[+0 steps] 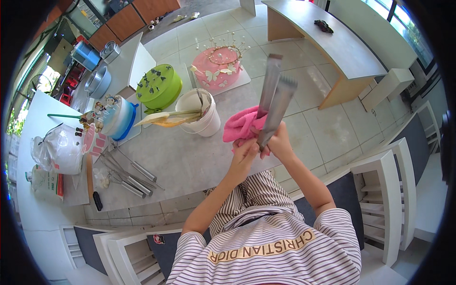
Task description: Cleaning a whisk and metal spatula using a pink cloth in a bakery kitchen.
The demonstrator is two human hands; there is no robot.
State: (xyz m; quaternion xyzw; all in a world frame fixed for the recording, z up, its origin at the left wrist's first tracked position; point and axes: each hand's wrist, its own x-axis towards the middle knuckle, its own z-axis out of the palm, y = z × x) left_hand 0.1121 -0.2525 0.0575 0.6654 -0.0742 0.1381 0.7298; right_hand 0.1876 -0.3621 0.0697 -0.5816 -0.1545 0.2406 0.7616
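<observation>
Two long flat metal scrapers [279, 107] rise from between my hands at the table's right edge. One has a toothed far end. A bunched pink cloth [241, 124] is pressed against their lower part. My left hand [245, 156] is closed at the near end of the scrapers, with the cloth gathered in its fingers. From the other side, my right hand [279, 142] wraps round the scrapers, and some cloth shows below it. The fingers overlap, so their exact hold is partly hidden. A white bucket [211, 122] with long-handled tools in it stands left of the cloth.
On the grey table [190, 164] stand a pink cake [216, 71], a green cake [157, 88] and a blue-white cake [116, 118]. Several metal-handled tools [135, 183] lie at left near a black marker [97, 201]. White chairs [389, 199] stand at right; a curved desk [342, 47] is beyond.
</observation>
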